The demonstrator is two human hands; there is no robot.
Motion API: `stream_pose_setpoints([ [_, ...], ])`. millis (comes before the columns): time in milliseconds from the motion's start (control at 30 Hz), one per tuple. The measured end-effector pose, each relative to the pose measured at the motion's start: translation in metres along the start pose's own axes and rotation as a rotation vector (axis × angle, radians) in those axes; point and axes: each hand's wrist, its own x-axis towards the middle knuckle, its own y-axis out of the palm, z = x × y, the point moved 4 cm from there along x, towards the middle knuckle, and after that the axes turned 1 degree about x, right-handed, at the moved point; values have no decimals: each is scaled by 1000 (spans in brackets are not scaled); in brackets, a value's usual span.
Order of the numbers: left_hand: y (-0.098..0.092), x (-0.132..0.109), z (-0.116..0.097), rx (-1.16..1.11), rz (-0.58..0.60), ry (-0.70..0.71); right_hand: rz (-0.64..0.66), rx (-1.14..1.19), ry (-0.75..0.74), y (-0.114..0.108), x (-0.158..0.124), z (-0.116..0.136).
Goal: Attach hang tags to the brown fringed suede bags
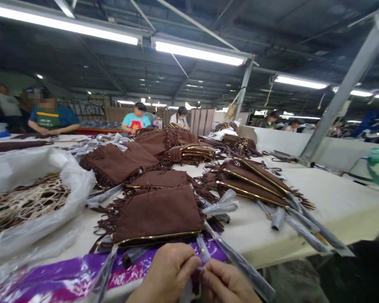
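Observation:
My left hand [172, 271] and my right hand [225, 281] meet at the table's near edge, fingers closed in a pinch. A piece of clear plastic wrap [203, 249] runs down into the fingertips of both; its lower end is mostly hidden by the hands. Just beyond lies a dark brown fringed bag [159, 212] with a gold zipper along its near edge. Straps in clear plastic sleeves [243, 267] extend from it to the right of my right hand. Under the bag's near side is a shiny purple plastic sheet [72, 269].
At left, an open white plastic sack [78, 172] holds netted cord-like material [34, 200]. More brown fringed bags [249, 181] with gold zippers lie stacked at right and farther back [120, 162]. Several people [137, 120] sit or stand beyond the table. A slanted metal post [341, 88] rises at right.

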Motion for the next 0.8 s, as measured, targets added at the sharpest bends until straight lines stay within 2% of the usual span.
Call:
stream_pose_setpoints([
  [67,3,17,-6,-21,-54,62,-178,-311,-127,-29,7,5],
  [133,14,31,-9,-58,-22,85,-266,-543,-167,-49,17,4],
  [200,28,42,-9,-108,34,76,-234,-720,-120,-58,31,-2],
  [300,42,50,-2,-195,10,14,-168,-925,-66,-60,43,-7],
  [400,54,52,13,-416,8,-184,-205,-1057,-160,-50,39,-1],
  [467,62,50,22,-619,44,-333,-266,-1138,-279,-38,30,4],
  [533,68,47,27,-841,42,-417,-326,-1221,-401,-21,22,5],
  [600,71,43,28,-1018,12,-452,-366,-1282,-512,-2,16,3],
  [667,70,40,29,-1079,-23,-488,-376,-1297,-596,14,13,2],
  [733,64,37,28,-1043,-83,-479,-360,-1233,-607,22,11,4],
  [800,54,35,26,-996,-158,-409,-279,-1058,-549,21,10,10],
])
